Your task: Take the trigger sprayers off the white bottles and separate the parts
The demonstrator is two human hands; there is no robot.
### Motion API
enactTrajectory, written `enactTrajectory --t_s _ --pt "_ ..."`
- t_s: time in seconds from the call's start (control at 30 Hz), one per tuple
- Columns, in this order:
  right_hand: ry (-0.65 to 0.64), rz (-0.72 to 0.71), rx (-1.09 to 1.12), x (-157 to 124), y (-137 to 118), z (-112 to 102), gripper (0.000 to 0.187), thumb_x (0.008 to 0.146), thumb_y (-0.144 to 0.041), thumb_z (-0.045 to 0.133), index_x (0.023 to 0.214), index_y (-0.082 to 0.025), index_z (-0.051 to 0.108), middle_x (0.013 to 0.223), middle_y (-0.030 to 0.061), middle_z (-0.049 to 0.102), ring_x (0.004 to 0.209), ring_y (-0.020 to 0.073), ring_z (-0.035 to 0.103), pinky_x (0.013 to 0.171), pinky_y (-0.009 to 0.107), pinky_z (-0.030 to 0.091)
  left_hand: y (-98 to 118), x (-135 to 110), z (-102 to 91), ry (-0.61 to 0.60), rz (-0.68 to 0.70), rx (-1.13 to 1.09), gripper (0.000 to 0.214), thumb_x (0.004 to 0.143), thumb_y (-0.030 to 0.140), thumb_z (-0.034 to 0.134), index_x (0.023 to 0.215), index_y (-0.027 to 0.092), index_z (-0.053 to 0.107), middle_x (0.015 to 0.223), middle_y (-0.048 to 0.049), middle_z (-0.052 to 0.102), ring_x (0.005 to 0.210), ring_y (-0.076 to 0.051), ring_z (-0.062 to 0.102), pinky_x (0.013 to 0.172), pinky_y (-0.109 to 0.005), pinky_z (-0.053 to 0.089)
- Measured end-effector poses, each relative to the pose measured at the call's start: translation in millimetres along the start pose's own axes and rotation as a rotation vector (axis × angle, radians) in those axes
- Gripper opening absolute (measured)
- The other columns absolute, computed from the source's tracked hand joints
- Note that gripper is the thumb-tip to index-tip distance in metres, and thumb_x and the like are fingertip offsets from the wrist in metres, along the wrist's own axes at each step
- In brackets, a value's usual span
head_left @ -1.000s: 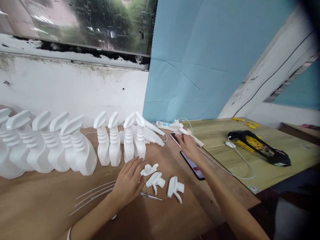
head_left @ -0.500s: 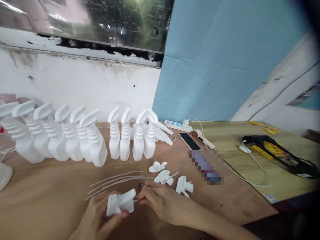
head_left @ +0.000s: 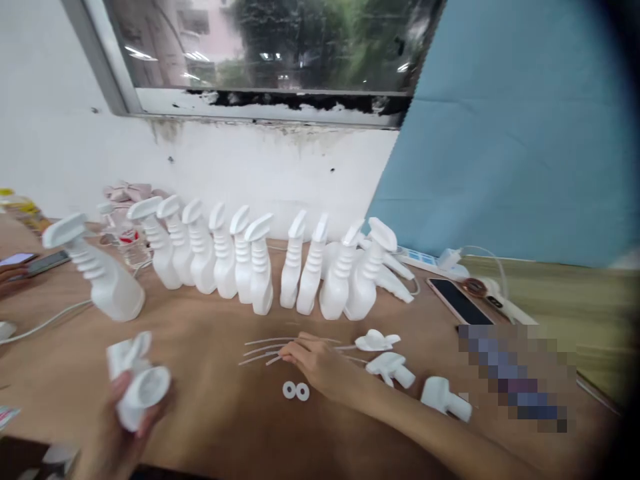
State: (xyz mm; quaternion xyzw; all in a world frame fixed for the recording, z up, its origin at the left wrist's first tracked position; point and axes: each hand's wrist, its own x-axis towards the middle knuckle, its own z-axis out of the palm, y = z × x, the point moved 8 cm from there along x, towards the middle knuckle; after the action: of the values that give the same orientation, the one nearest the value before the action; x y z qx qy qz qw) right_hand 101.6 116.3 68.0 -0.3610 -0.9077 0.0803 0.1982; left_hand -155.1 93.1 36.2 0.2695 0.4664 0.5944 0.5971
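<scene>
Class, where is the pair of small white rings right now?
In the head view, the small white rings lie on the brown tabletop, low and slightly left of centre, just below the right hand and thin white tubes.

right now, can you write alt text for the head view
A person's left hand holds a white trigger sprayer head at a brown table; the right hand is over thin white tubes. White bottles stand beyond.

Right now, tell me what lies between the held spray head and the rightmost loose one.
The head view shows two white rings, then the right forearm extended across.
</scene>
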Motion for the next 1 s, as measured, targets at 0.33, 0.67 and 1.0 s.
enactTrajectory --t_s 0.33,0.67,1.0 --pt "0.032 0.233 -0.2 -50.5 20.8 -3.1 0.018 0.084 -0.016 0.049 0.101 -0.016 0.055 0.094 0.0089 0.062 0.088 0.0245 0.057 0.074 0.04 0.05 -54.3 -26.5 121.3 -0.59 -0.379 -0.71 0.028 0.082 0.038 0.049 0.072 0.013 0.058 0.036 0.0112 0.014 0.034 -0.003 0.009 0.034 -0.012 0.016" --pt "-0.111 0.608 -0.331 -130.7 62.8 23.7 0.012 0.081 -0.012 0.049 0.089 -0.016 0.057 0.089 0.0097 0.062 0.077 0.0265 0.062 0.065 0.039 0.05 -120.8 -41.1 167.4 -0.627 -0.695 -0.823 0.026 0.078 0.036 0.059 0.069 0.011 0.06 0.035 0.011 0.017 0.032 -0.001 0.014 0.032 -0.012 0.015" --pt "0.705 0.371 0.614 -120.8 -1.0 -81.1 0.01 0.088 -0.017 0.043 0.092 -0.025 0.038 0.09 0.0031 0.056 0.064 0.0121 0.061 0.059 0.027 0.053 -149.6 -52.1 180.0 -0.568 -0.821 -0.829 0.034 0.074 0.034 0.062 0.05 0.011 0.052 0.031 0.0101 0.02 0.029 0.0 0.014 0.028 -0.012 0.015"
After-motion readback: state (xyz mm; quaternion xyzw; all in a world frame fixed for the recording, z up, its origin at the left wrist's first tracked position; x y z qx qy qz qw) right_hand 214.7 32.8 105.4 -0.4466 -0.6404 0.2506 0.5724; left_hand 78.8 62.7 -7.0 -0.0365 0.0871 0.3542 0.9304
